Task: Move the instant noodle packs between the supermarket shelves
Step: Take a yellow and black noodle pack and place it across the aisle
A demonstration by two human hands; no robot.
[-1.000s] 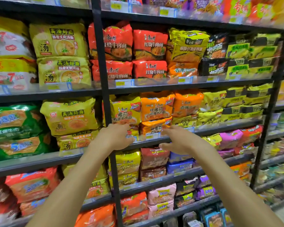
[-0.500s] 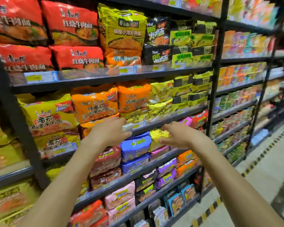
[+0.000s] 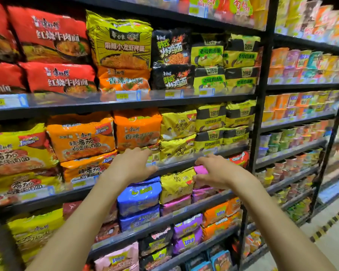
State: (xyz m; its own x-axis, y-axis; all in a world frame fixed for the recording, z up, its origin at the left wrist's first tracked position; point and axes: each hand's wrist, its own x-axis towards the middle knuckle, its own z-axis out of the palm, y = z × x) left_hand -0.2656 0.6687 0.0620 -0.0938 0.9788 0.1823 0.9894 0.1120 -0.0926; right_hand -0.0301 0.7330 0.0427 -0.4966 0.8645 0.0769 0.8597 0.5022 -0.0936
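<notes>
Going left to right: my left hand (image 3: pixel 133 165) hangs in front of the shelf lip (image 3: pixel 176 166), just under the orange packs (image 3: pixel 137 130). Fingers are spread and loose, nothing in it.

Down on the shelf below (image 3: pixel 209 203) there are two blue packs (image 3: pixel 138 194), one stacked on the other. Right beside them is the yellow pack (image 3: pixel 176 185), which I reckon is the one to move. It sits on top of a pink pack (image 3: pixel 175 205), face out toward me. Its long side seems to run along the shelf, but it's so puffy I wouldn't swear to it.

So the yellow pack is between my hands and a bit lower, closer to the right one. My right hand (image 3: pixel 217 173) has its fingers curled over a magenta pack (image 3: pixel 201 170), with the thumb down by the yellow pack's upper right corner. Honestly can't tell if it's pinching anything or just hovering there.

My guess is the right hand gets there first and the left has to drop down past the blue packs to grab the other edge.
</notes>
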